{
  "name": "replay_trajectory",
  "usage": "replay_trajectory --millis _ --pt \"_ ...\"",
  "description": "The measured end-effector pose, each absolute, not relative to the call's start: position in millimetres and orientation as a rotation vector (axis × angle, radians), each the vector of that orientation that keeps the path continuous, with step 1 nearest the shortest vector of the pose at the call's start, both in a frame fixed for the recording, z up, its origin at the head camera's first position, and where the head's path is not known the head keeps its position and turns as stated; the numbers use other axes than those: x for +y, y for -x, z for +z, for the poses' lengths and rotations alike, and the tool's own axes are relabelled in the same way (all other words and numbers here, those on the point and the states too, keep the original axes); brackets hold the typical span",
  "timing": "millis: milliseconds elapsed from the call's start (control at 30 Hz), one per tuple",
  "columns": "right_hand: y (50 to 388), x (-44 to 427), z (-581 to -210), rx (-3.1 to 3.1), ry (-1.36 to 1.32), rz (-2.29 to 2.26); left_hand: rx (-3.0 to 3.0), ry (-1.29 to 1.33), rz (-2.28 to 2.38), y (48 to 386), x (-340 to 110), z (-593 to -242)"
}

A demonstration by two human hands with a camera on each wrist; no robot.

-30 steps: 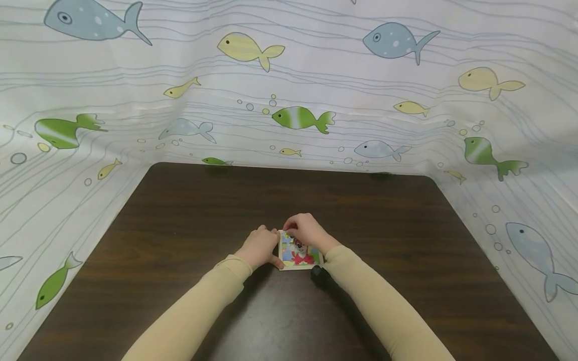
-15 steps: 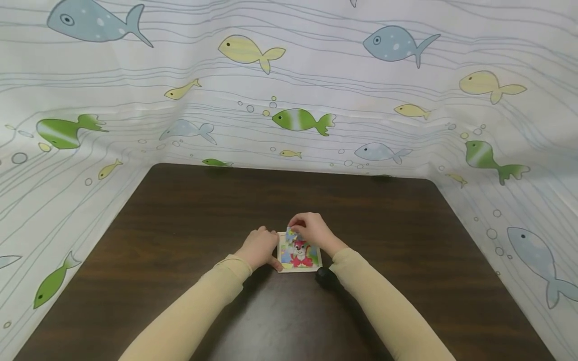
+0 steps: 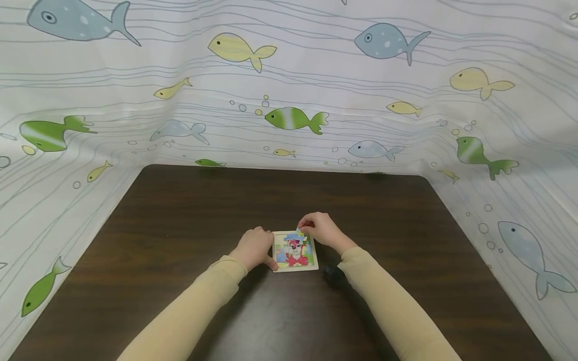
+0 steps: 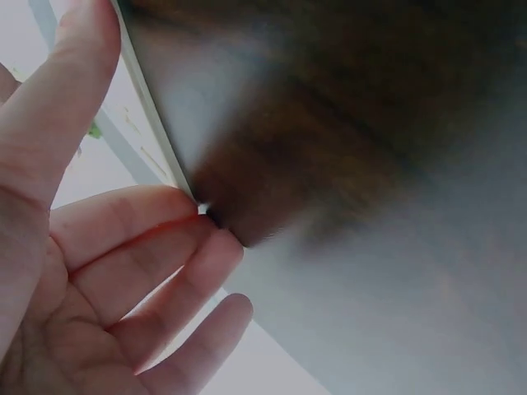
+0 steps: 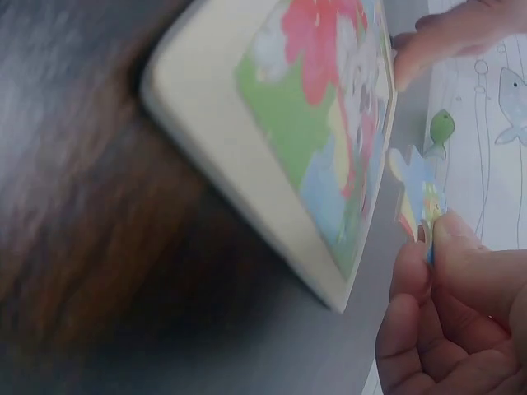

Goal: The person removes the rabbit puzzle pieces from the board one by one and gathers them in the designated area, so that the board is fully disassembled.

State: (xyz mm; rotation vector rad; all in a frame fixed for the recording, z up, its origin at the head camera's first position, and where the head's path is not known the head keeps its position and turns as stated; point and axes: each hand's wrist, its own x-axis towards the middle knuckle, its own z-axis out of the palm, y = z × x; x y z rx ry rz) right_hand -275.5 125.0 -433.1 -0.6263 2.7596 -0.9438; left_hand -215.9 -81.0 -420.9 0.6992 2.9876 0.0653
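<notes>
A small square puzzle board [image 3: 295, 269] with a pale rim and a red and white animal picture lies on the table. My left hand [image 3: 254, 248] grips its left side, thumb by the near corner and fingers by the far one; the left wrist view has this hand [image 4: 123, 271] against the board's edge. Between thumb and fingertips my right hand [image 3: 324, 230] pinches a blue and yellow puzzle piece [image 3: 300, 232] near the board's far right corner. In the right wrist view, that piece [image 5: 422, 191] is held apart from the board [image 5: 214, 123].
The dark wooden table [image 3: 203, 200] extends around the board. Behind it and along both sides hangs a white curtain [image 3: 316, 80] printed with fish. A blurred black object [image 3: 333, 275] shows beside the right forearm, just right of the board.
My right hand has lifted the piece from the board's far left part and carried it right, along the far edge. The left hand keeps its grip on the board.
</notes>
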Motion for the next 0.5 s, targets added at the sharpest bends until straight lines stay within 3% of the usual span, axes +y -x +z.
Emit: replay_trajectory --millis 500 --pt "277 157 -430 2.762 0.538 -0.901 2.965 -0.675 0.178 215 -84 -429"
